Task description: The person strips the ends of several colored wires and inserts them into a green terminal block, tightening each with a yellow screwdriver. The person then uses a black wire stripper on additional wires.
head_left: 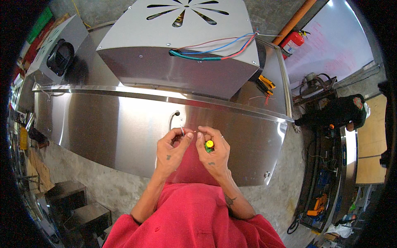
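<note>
My left hand [173, 148] is closed in a pinch on a thin wire [182, 131]; its end pokes out toward my right fingertips. Above that hand, a pale cable [170, 120] loops out of a round hole in the steel panel [140, 124]. My right hand [214, 149] is curled around a yellow-and-green handle [210, 144], with only its round end showing, so the kind of tool is hidden. Its thumb and forefinger hover close to the wire's end, a small gap from my left fingers.
A large metal box [173, 70] with fan-like slots stands beyond the panel. Loose coloured wires [219, 58] lie across it. Yellow-handled pliers [266, 84] sit at its right. A smaller box [58, 53] is far left. A fire extinguisher [292, 43] and a dark-clothed person [343, 111] are at right.
</note>
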{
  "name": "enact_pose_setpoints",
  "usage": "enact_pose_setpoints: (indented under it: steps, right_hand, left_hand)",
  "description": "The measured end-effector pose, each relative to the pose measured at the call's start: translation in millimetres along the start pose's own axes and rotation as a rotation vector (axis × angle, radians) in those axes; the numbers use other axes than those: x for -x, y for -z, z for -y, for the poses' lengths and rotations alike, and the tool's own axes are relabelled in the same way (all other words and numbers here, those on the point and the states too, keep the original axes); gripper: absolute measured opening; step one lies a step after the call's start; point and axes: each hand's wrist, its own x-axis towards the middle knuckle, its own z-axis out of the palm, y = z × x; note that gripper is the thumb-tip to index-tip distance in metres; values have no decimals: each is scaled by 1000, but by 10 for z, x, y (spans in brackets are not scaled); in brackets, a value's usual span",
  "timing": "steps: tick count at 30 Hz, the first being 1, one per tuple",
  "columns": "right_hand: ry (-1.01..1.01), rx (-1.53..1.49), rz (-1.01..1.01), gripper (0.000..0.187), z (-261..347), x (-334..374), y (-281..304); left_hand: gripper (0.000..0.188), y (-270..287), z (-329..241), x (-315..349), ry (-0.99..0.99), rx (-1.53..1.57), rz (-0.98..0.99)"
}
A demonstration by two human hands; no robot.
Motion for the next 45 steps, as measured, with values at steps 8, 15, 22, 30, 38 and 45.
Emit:
enact_pose_setpoints:
  steps: [8, 15, 22, 30, 38, 45]
  right_hand:
    - [-67, -95, 44, 22, 4, 48, -51]
    - [-396, -453, 65, 15, 107, 55, -85]
    - [-611, -742, 99, 16, 71, 33, -72]
    - [-558, -770, 99, 18, 21, 33, -80]
    - [-178, -139, 189, 23, -29, -120, 174]
    - [-67, -112, 289, 17, -3, -194, 231]
  left_hand:
    - [21, 16, 6, 9, -41, -18, 43]
    - [18, 10, 42, 4, -131, -67, 44]
    - [16, 7, 112, -18, -296, -149, 18]
    - [16, -22, 90, -13, -260, -116, -5]
    - [19, 49, -93, -5, 32, -48, 40]
    - [18, 90, -42, -17, 17, 36, 109]
